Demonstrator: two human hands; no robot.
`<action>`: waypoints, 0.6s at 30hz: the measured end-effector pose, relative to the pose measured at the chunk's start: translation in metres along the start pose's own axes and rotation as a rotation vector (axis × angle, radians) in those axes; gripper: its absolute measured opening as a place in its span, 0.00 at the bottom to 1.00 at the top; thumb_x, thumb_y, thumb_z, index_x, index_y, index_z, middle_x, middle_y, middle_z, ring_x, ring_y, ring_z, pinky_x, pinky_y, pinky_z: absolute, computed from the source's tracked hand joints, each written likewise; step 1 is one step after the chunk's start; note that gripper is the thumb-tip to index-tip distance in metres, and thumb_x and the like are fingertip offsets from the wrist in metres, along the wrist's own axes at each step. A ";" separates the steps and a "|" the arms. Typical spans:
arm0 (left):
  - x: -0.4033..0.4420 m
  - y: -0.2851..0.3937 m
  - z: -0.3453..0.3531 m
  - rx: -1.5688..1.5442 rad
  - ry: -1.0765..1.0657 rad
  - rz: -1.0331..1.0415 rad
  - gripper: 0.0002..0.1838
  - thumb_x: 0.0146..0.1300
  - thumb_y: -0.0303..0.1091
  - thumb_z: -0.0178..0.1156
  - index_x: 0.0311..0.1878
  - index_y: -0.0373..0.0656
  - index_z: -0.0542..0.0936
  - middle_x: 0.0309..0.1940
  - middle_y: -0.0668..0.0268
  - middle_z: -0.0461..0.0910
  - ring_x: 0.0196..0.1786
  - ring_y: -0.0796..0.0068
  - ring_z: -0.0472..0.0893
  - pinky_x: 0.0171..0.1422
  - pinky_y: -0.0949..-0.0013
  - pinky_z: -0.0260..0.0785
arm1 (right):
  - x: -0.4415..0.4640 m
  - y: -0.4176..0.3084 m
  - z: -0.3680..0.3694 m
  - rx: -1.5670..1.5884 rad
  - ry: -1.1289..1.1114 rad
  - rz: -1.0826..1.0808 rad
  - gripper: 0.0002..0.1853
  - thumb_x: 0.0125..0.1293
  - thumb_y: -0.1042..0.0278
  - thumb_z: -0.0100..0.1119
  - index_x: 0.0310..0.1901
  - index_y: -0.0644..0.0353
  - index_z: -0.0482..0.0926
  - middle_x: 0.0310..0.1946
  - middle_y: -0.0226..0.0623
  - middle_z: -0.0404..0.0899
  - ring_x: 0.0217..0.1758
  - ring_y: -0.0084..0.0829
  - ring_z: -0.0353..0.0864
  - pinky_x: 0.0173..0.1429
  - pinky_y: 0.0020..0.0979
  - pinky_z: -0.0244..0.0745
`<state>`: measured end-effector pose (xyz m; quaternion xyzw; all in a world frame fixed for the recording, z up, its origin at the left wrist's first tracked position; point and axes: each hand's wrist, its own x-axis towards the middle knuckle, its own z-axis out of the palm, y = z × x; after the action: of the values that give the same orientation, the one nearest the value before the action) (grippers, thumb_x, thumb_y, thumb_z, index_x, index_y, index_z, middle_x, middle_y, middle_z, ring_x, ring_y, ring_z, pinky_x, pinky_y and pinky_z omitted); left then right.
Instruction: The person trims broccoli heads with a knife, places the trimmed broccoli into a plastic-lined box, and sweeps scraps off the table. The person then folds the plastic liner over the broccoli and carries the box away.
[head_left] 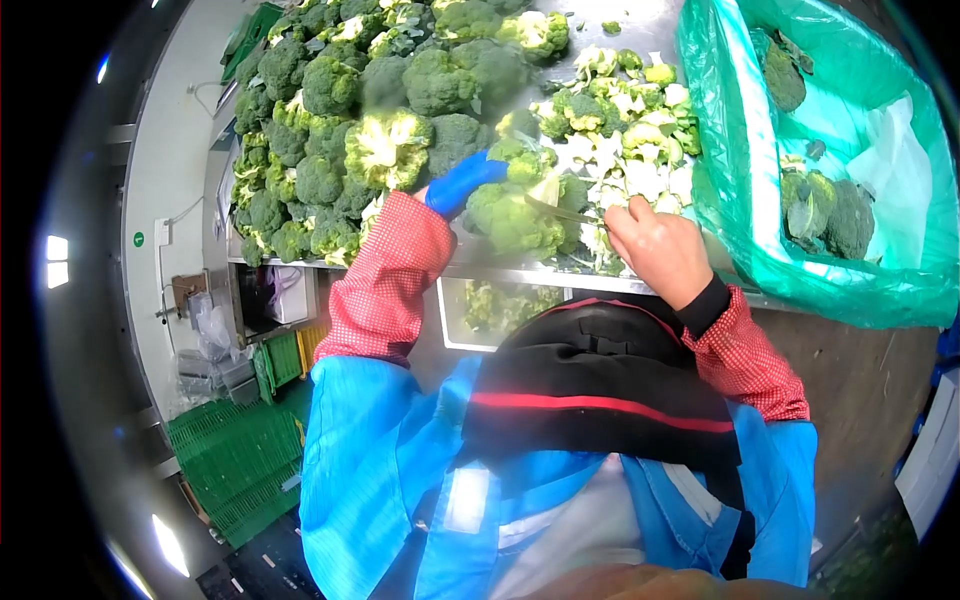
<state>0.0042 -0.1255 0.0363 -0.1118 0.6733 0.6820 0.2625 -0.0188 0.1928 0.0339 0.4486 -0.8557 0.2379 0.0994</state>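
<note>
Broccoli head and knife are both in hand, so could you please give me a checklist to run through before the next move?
1. Knife gripped in the right hand: ok.
2. Broccoli head held by the left hand: ok.
3. Left hand gloved: ok, in blue.
4. Right hand gloved: not ok, it looks bare.
5. Left fingertips clear of the knife's edge: cannot tell, the broccoli hides some of them.
6. Green plastic liner open at the top: ok, broccoli pieces show inside.
</note>
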 end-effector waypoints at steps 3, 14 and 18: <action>-0.002 0.021 0.002 0.165 -0.155 -0.025 0.36 0.65 0.43 0.56 0.73 0.38 0.60 0.67 0.58 0.69 0.70 0.65 0.67 0.75 0.63 0.54 | 0.001 0.002 -0.003 -0.003 -0.021 -0.016 0.07 0.60 0.64 0.62 0.32 0.51 0.72 0.24 0.34 0.70 0.18 0.32 0.77 0.22 0.34 0.71; 0.024 0.041 0.018 0.330 -0.096 -0.233 0.47 0.61 0.55 0.61 0.78 0.58 0.48 0.69 0.55 0.64 0.68 0.56 0.68 0.61 0.53 0.70 | -0.016 0.006 0.053 0.110 -0.130 0.190 0.08 0.66 0.61 0.56 0.32 0.54 0.73 0.20 0.38 0.75 0.22 0.38 0.80 0.23 0.39 0.73; 0.003 -0.012 0.008 -0.090 0.305 0.079 0.53 0.57 0.42 0.68 0.78 0.59 0.43 0.73 0.54 0.53 0.71 0.55 0.64 0.62 0.51 0.71 | -0.007 0.008 0.065 0.548 -0.220 0.481 0.13 0.71 0.59 0.48 0.37 0.62 0.74 0.25 0.51 0.79 0.29 0.54 0.79 0.36 0.49 0.74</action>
<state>0.0099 -0.1180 0.0249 -0.1990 0.6781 0.6964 0.1248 -0.0184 0.1691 -0.0273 0.2677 -0.8469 0.4248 -0.1752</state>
